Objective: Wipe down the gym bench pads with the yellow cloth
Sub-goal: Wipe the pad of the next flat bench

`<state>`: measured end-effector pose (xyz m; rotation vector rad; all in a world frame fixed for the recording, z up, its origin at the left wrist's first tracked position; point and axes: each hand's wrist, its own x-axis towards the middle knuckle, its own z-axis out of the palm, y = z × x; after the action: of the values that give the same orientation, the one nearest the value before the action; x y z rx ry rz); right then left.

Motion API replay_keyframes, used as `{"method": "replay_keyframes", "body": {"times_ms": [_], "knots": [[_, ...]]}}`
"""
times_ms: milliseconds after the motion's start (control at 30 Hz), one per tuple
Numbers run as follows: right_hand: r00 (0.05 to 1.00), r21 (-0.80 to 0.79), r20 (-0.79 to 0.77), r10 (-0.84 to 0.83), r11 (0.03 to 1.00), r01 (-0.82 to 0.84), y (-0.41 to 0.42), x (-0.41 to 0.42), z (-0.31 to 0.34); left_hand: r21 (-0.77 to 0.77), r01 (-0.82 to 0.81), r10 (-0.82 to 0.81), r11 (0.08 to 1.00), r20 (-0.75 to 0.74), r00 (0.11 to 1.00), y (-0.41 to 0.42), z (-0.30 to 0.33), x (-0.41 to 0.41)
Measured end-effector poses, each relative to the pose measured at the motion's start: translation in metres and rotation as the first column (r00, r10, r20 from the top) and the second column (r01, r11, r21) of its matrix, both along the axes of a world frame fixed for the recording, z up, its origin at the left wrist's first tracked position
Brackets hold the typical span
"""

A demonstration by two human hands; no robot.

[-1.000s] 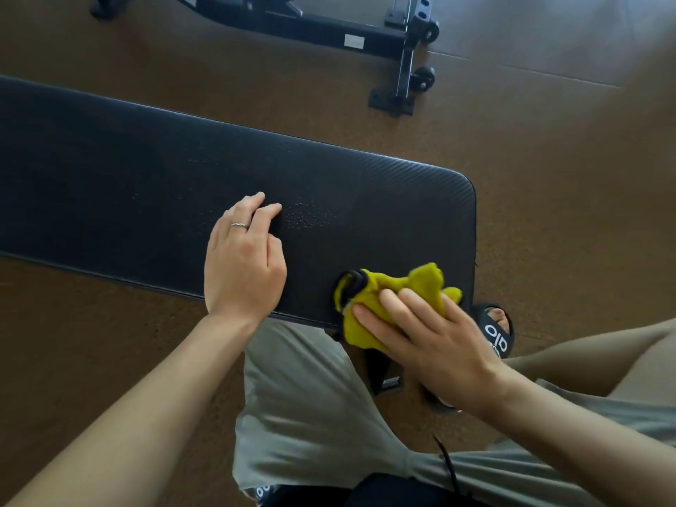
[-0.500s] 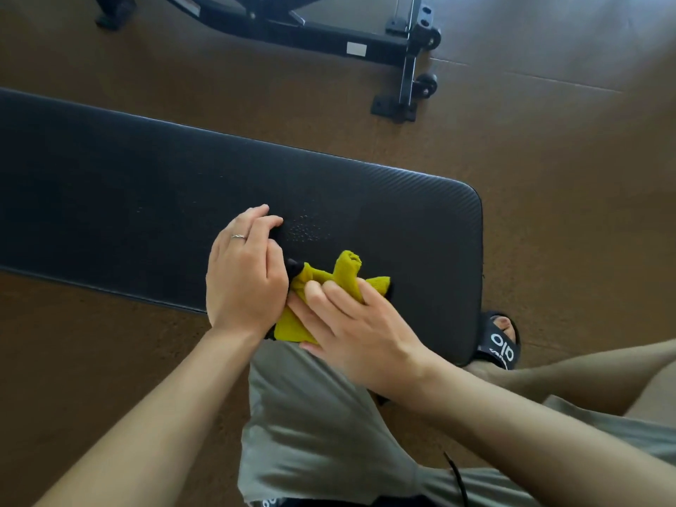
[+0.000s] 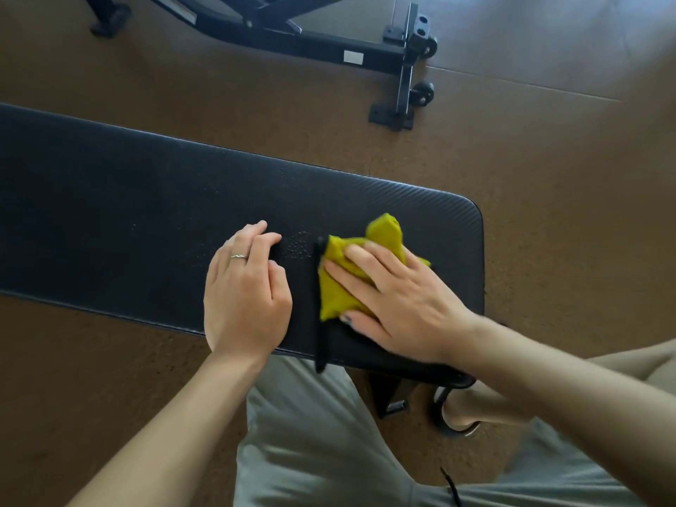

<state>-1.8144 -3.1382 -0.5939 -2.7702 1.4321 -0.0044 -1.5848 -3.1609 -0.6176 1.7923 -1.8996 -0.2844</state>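
Observation:
A long black bench pad (image 3: pixel 146 214) runs across the view from the left edge to a rounded end at the right. A crumpled yellow cloth (image 3: pixel 338 290) lies on the pad near that end. My right hand (image 3: pixel 398 301) presses flat on the cloth with straight, spread fingers. A black strap hangs from the cloth's left side over the pad's near edge. My left hand (image 3: pixel 247 298) rests on the pad just left of the cloth, fingers loosely bent, a ring on one finger. Small droplets speckle the pad between the two hands.
A black metal frame with small wheels (image 3: pixel 402 56) stands on the brown floor beyond the pad. My legs in grey shorts (image 3: pixel 311 433) are below the pad's near edge. A sandalled foot (image 3: pixel 461 411) sits under the pad's right end.
My right hand has slid the cloth to the right and further onto the pad, away from my left hand. My left hand has stayed put on the pad.

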Motion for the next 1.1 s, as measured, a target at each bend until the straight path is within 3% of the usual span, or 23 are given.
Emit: {"method": "replay_keyframes", "body": {"times_ms": [133,233,367,467,667,800,933,1100], "knots": [[0.993,0.036,0.029,-0.112,0.993,0.111,-0.079,0.037,-0.009,-0.004,0.004,-0.004,1.000,0.022,1.000,-0.002,0.000,0.000],[0.980,0.065,0.050,-0.191,0.980,0.187,-0.089,0.047,-0.013,-0.007,-0.003,0.003,1.000,0.024,1.000,-0.002,0.001,0.001],[0.992,0.032,0.096,-0.081,0.996,0.078,-0.021,0.028,-0.005,0.001,-0.005,0.005,1.000,0.013,1.000,0.000,0.001,0.000],[0.998,0.094,0.064,-0.026,0.995,0.020,0.027,0.013,-0.001,-0.003,-0.008,0.008,1.000,0.017,1.000,-0.001,0.001,-0.002],[0.997,0.069,0.071,0.037,0.997,-0.042,-0.043,0.028,-0.011,-0.007,-0.032,0.032,0.999,0.022,0.999,-0.002,0.001,-0.003],[0.995,0.042,0.091,-0.044,0.998,0.040,-0.110,0.056,-0.012,0.002,-0.056,0.056,0.998,0.030,0.998,-0.002,0.001,-0.002],[0.985,-0.019,0.115,-0.129,0.991,0.132,-0.124,0.046,-0.012,0.000,-0.036,0.036,0.999,0.026,0.999,-0.001,0.001,-0.001],[0.869,0.015,0.154,-0.470,0.881,0.474,-0.106,-0.024,-0.014,0.004,-0.045,0.045,0.999,0.017,0.999,0.002,0.001,-0.005]]}}
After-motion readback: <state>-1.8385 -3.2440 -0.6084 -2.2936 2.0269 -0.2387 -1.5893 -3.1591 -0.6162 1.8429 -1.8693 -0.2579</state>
